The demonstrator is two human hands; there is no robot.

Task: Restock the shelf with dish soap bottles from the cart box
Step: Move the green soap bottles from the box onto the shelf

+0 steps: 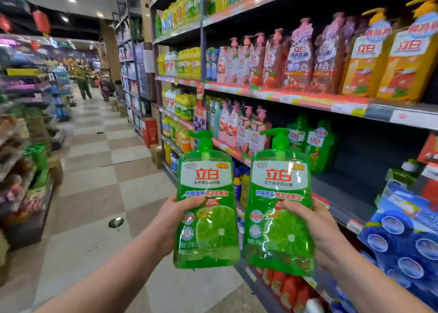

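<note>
I hold two green dish soap bottles with pump tops and lime labels upright in front of me. My left hand (174,220) grips the left bottle (206,208) around its lower half. My right hand (315,227) grips the right bottle (280,208) the same way, thumb across the label. Both bottles are raised in the aisle, short of the shelf (341,194) on the right, where two matching green bottles (312,142) stand beside a dark open stretch. The cart and its box are out of view.
Shelving on the right carries pink, brown and orange soap bottles (296,59) above and blue packs (403,241) at lower right. A checkered-floor aisle (99,170) runs ahead. A person (83,82) stands far down it. Stocked racks (23,135) line the left.
</note>
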